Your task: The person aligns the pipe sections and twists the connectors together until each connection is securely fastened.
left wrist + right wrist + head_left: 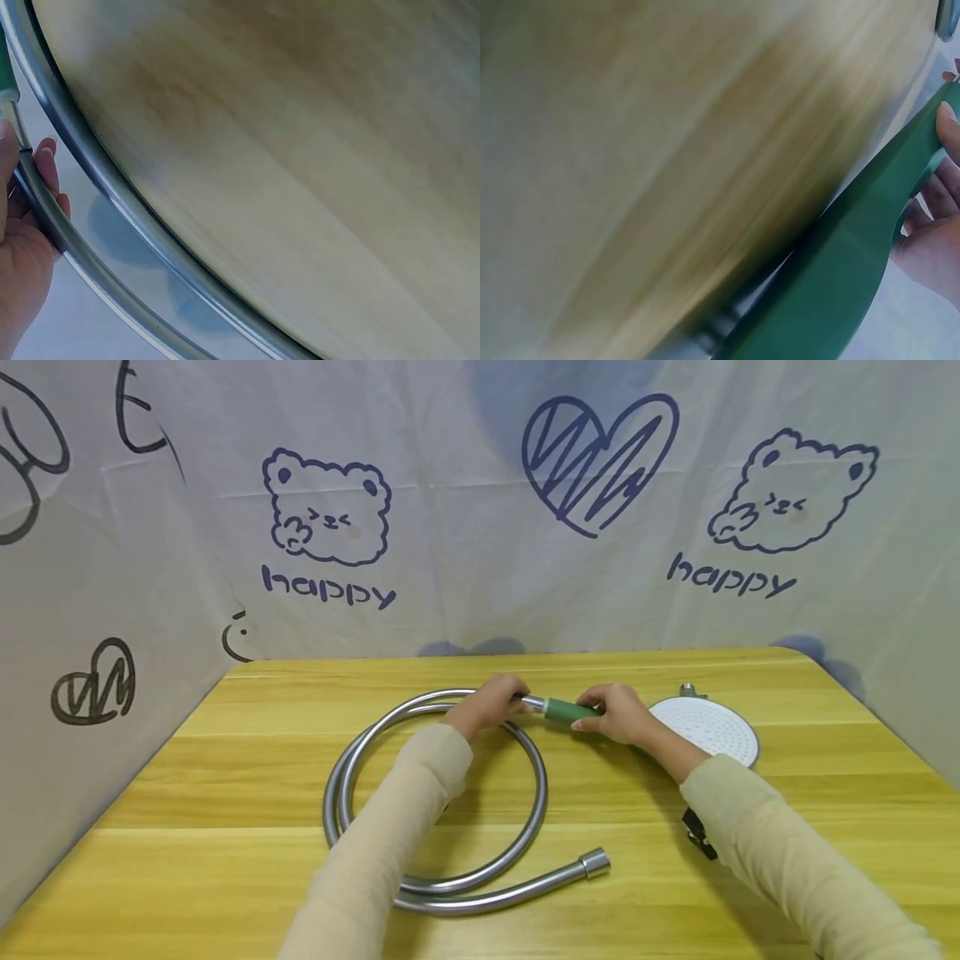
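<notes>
Near the far edge of the yellow wood-grained desk point(225, 827), my left hand point(491, 702) grips the smooth, silvery hose point(542, 785) at the chrome fitting point(533, 703) meeting the shower head's green handle point(562, 711), which my right hand point(618, 714) pinches between thumb and fingers. My cream sleeves point(375, 860) obstruct the view, the left crossing the looped hose; right of it lies the round white perforated spray face point(708, 727), toward the right edge. White cloth point(450, 543) with drawn bears and hearts hangs behind the far edge.
</notes>
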Demonstrator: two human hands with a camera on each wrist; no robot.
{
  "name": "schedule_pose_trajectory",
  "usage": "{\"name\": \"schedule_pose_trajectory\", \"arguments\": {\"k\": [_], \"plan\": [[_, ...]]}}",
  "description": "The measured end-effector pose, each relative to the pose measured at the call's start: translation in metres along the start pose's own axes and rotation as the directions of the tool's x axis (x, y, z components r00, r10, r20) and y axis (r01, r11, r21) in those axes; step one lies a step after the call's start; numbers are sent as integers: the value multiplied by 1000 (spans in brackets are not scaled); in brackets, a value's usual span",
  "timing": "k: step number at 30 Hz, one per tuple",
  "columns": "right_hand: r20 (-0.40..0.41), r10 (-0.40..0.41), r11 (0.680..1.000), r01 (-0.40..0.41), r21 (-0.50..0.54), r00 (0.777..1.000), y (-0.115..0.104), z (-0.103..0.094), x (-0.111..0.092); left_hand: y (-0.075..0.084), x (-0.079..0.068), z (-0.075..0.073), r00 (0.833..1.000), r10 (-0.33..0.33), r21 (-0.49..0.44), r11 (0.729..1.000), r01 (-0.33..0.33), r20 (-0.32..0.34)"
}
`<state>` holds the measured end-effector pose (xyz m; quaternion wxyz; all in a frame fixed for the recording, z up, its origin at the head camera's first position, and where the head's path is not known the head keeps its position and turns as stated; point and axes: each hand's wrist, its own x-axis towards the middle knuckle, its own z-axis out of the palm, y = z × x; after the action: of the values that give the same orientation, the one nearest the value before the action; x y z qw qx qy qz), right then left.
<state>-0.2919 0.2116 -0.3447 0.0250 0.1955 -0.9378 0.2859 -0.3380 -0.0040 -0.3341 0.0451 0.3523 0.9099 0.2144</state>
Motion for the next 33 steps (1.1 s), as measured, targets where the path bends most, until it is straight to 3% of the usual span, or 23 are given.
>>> {"name": "schedule_pose_trajectory", "arguments": {"k": [10, 25, 33], "plan": [[-1, 3, 1000, -3, -1, 1000, -1, -1, -1, 1, -3, 1, 999, 13, 33, 999, -11, -46], [-1, 11, 1000, -11, -1, 1000, -1, 0, -1, 5, -3, 3, 997, -66, 20, 998, 66, -37], [-6, 7, 1000, -7, -1, 1000, -1, 0, -1, 3, -4, 2, 999, -13, -3, 1000, 13, -31]]}}
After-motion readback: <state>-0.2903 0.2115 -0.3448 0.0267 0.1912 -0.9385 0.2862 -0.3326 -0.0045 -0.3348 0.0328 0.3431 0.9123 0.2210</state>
